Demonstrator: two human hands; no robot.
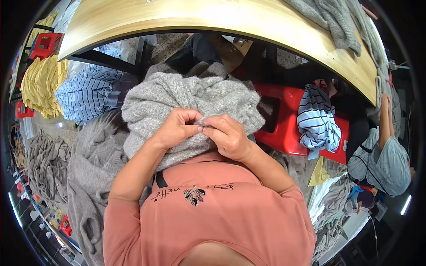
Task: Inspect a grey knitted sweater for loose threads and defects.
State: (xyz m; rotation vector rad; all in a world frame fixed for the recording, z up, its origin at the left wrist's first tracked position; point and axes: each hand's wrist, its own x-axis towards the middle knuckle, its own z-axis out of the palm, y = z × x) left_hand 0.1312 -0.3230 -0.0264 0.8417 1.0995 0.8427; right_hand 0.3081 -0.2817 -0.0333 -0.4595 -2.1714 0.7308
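A bulky grey knitted garment [168, 95] lies bunched in my lap. Over its near part my left hand [179, 126] and my right hand [228, 136] meet, fingertips almost touching. Both hands pinch a small bit of the grey knit between thumb and fingers. Whether a thread or small tool is also in the pinch is too small to make out. Folds of the garment spread beyond and to both sides of my hands.
A wooden table [213, 15] curves ahead, with grey knits [330, 20] at its right. Red stools [284, 115] stand at right, one bearing a striped garment [317, 119]. Blue striped [86, 91] and yellow garments [42, 86] sit left. Another person [381, 155] is at far right.
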